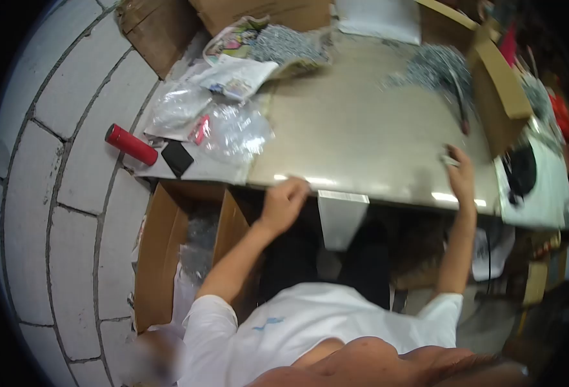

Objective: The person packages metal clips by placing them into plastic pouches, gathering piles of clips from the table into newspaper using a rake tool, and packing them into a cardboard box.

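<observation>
My left hand is at the table's front edge with its fingers curled together; whatever they may hold is too small to make out. Just right of it, a white box-like piece hangs at the edge, touched by neither hand. Over the right part of the table, my right hand has a small pale item at its fingertips, too blurred to name. Beyond that hand lies a pile of grey metal pieces with a dark-handled tool on it.
Plastic bags, a red cylinder and a black flat item lie at the left. Another metal heap sits on a bag at the back. An open carton stands below left; a cardboard box stands right.
</observation>
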Tool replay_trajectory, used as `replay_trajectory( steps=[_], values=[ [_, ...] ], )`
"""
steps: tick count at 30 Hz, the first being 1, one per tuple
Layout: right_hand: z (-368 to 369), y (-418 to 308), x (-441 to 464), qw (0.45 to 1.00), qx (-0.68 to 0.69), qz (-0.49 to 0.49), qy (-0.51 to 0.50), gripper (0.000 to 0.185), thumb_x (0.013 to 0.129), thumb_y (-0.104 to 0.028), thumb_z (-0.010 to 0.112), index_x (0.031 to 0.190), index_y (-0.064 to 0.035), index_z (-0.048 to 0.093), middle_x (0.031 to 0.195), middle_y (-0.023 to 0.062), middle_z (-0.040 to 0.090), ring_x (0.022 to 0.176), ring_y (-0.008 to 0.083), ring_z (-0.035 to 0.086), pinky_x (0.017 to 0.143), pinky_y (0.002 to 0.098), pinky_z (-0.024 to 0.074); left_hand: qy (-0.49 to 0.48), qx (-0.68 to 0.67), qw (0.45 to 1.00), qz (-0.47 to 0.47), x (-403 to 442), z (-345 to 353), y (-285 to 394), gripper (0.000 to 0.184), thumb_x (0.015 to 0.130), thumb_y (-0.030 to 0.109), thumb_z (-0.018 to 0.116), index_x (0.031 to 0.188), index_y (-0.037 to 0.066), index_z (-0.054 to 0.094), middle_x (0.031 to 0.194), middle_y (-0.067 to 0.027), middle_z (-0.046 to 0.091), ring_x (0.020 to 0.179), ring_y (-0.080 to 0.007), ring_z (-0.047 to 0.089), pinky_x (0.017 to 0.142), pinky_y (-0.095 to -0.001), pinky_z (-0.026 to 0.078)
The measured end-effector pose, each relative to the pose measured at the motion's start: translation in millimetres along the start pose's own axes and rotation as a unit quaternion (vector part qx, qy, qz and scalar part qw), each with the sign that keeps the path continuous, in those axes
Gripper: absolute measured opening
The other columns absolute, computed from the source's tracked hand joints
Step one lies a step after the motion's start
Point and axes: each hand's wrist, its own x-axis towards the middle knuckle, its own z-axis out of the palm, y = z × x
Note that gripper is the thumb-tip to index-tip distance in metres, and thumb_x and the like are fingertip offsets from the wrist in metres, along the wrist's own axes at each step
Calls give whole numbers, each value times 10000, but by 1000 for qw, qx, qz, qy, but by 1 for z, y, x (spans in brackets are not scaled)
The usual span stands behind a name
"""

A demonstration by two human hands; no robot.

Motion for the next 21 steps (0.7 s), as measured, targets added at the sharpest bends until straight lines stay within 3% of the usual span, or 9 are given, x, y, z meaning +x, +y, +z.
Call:
replay_trajectory(
  steps=[2,3,5,6,8,13,17,19,21],
  values=[
    [1,61,75,991,-103,-4,89,375,867,-112,604,1210,38,586,1151,181,638,1086,289,605,970,359,439,-30,19,996,85,26,3,5,87,870,72,636,879,-12,658,859,-116,667,775,-213,649,710,-290,500],
    [-2,65,111,986,-122,86,81,407,879,-155,622,1223,56,568,1170,201,631,1092,303,605,970,368,438,-59,-6,992,111,39,-4,9,55,841,36,658,837,-17,647,859,-130,677,785,-245,666,714,-296,511],
    [4,144,181,961,-220,130,108,485,870,-212,630,1256,67,538,1223,247,599,1160,386,564,986,404,425,-7,6,993,119,75,-38,22,60,848,8,640,800,-26,626,855,-167,686,791,-241,684,715,-311,526],
    [10,147,207,951,-230,176,107,534,872,-240,628,1302,51,502,1235,255,589,1174,410,547,989,409,422,96,78,986,115,97,-56,13,64,873,32,609,869,-25,638,892,-148,691,814,-205,672,746,-312,525],
    [31,153,235,945,-255,181,101,553,875,-251,627,1322,42,483,1237,254,589,1163,415,552,977,417,427,211,-20,971,-106,155,-108,-13,184,894,96,600,999,-51,635,979,-112,668,912,-163,632,807,-328,514],
    [67,180,243,965,-209,125,102,485,853,-210,635,1259,23,507,1141,283,607,1078,438,579,907,465,459,299,-169,891,-296,273,-206,-161,247,864,113,656,1079,-8,637,955,-57,641,905,-153,598,772,-291,491],
    [67,91,201,959,-203,192,44,358,837,-106,622,1153,43,543,1038,300,620,1028,447,595,862,462,469,277,-178,864,-381,330,-206,-203,234,848,61,660,1077,8,661,963,-77,655,804,-158,601,710,-295,501],
    [76,75,165,971,-198,87,106,264,848,-93,608,1063,46,543,959,301,627,943,460,613,784,480,478,241,-254,873,-340,342,-190,-235,246,840,13,649,1085,-2,661,967,-69,656,785,-154,596,689,-297,511],
    [65,0,151,971,-130,196,34,205,865,-106,601,992,38,530,900,304,626,867,478,611,723,506,472,301,-218,862,-344,344,-183,-225,268,820,-51,614,1080,-12,661,966,-73,653,792,-159,597,691,-286,509]
  ],
)
